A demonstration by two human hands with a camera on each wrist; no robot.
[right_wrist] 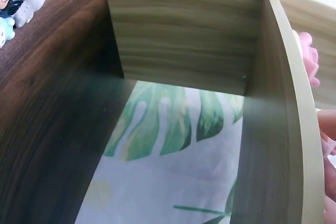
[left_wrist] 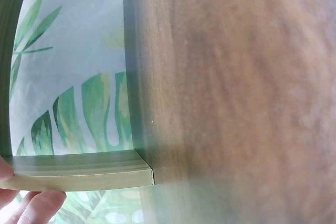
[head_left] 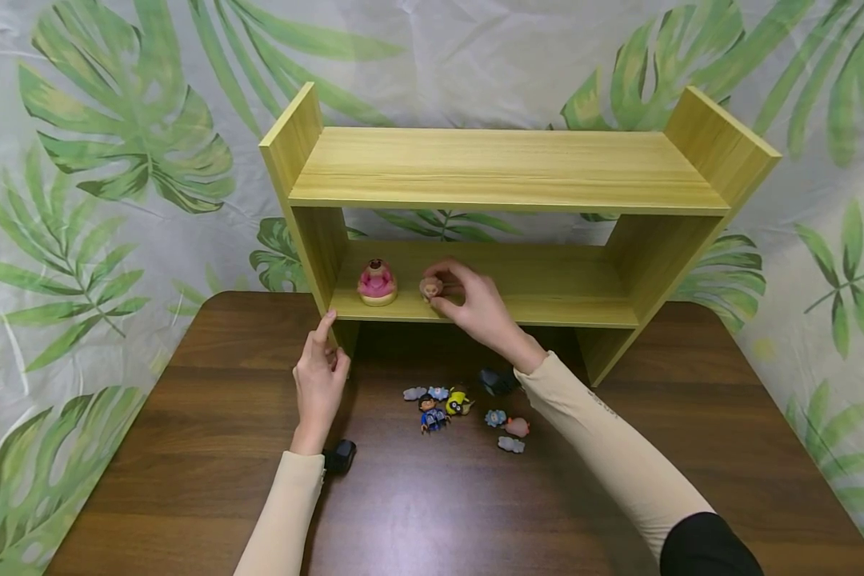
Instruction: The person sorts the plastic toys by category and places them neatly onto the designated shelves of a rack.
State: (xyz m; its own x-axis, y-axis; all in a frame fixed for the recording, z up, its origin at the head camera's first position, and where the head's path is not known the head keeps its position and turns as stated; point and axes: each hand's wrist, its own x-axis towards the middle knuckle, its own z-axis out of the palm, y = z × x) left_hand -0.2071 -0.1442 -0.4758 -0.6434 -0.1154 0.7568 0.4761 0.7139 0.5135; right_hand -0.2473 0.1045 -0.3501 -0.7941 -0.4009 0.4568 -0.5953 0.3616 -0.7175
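Observation:
On the middle board of the wooden shelf, my right hand pinches a small pale pink-beige toy figure between thumb and fingers. To its left sits a pink bear figure on a cream base. My left hand is at the shelf's left upright, its extended index fingertip at the front corner of the middle board. In the left wrist view, left fingertips show beside the upright's edge. The right wrist view catches only part of the right fingers at the board's edge.
Several small toys lie on the brown table in front of the shelf: a dark-haired figure, a yellow figure, a pink toy, and blue and grey pieces. The shelf's top board overhangs the middle one.

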